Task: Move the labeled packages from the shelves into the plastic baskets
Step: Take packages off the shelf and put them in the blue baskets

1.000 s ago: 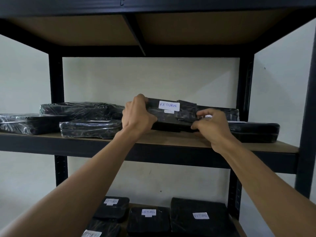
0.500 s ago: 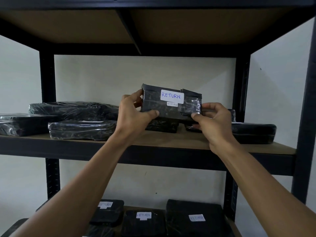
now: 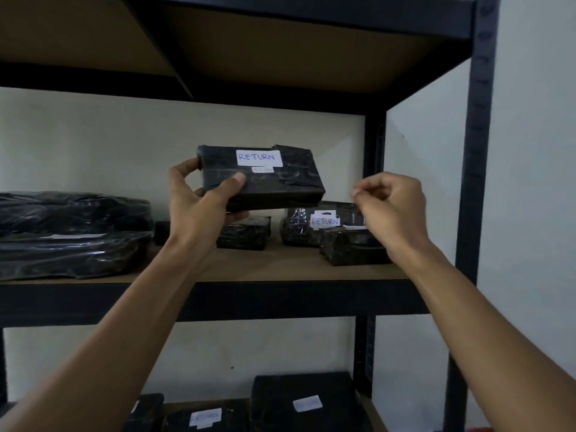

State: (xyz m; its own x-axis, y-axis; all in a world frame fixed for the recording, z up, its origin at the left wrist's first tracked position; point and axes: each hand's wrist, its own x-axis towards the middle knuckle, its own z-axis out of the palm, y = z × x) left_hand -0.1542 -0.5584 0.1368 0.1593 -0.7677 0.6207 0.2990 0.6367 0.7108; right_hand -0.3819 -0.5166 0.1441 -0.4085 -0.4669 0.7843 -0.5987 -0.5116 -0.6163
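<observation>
Fingers [image 3: 240, 179] around package [image 3: 280, 182] above shelf [image 3: 280, 266]

A white label [image 3: 259, 157] reading "RETURN" in blue handwriting sits on the black package [image 3: 274, 182] at centre frame, a second "RETURN" label [image 3: 324, 220] marks a wrapped package [image 3: 299, 229] right of centre, and the bottom labels are too blurred to read.
</observation>
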